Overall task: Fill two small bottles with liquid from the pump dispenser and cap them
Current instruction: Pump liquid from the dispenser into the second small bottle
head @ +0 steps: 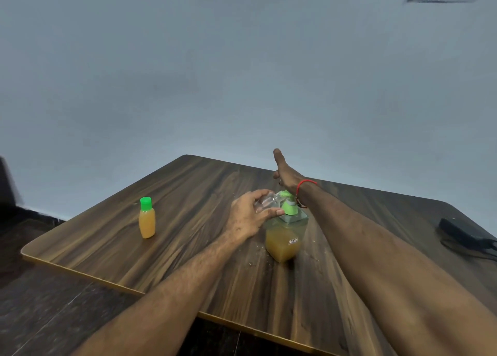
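The left hand is grasping the empty clear plastic bottle, tilting its mouth rightward to the green pump spout; the right hand is resting open-fingered on the pump.

A plain indoor room, kind unclear: a wood-grain table with a pale edge band stands against a bare bluish wall over dark flooring, a black power adapter at its right edge.

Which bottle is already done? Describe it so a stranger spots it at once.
Start at the wooden table. To the left of the pump dispenser and both hands, the small capped bottle stands alone and upright. Unlike the clear bottle tilted in the left hand, it holds orange liquid and wears a green cap.
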